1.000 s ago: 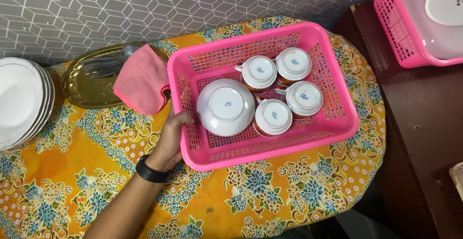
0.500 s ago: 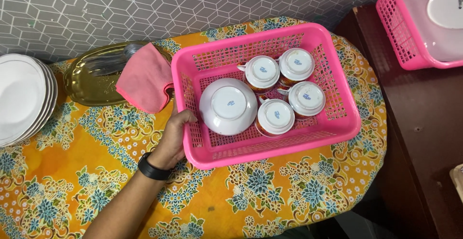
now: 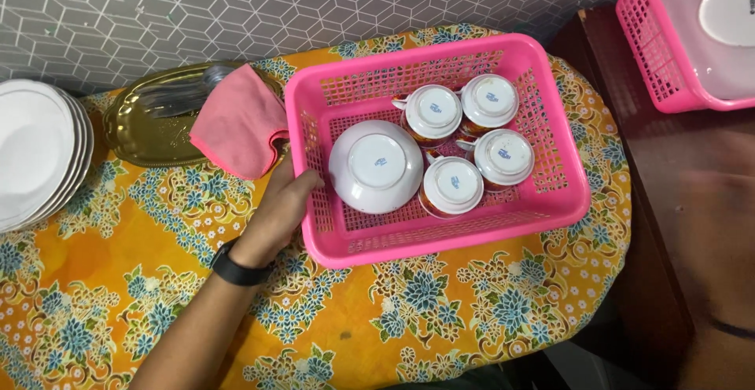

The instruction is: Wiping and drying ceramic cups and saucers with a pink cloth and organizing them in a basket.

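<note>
A pink plastic basket (image 3: 440,240) stands on a table with an orange floral cloth (image 3: 440,311). Inside it lie an upturned white bowl (image 3: 376,164) and several upturned cups (image 3: 452,185). My left hand (image 3: 275,213), with a black watch (image 3: 232,268) on the wrist, rests against the basket's left wall, its fingertips hooked over the rim. A blurred arm, likely my right (image 3: 712,264), shows at the right edge over the dark surface; its fingers cannot be made out.
A pink cloth (image 3: 236,123) lies partly on a gold tray (image 3: 145,138) left of the basket. White plates (image 3: 35,150) are stacked at the far left. A second pink basket (image 3: 653,52) with white dishes sits on a dark wooden surface (image 3: 661,170) at the top right.
The basket has shifted slightly right and away with my left hand on it. A blurred arm has come into view at the right edge.
</note>
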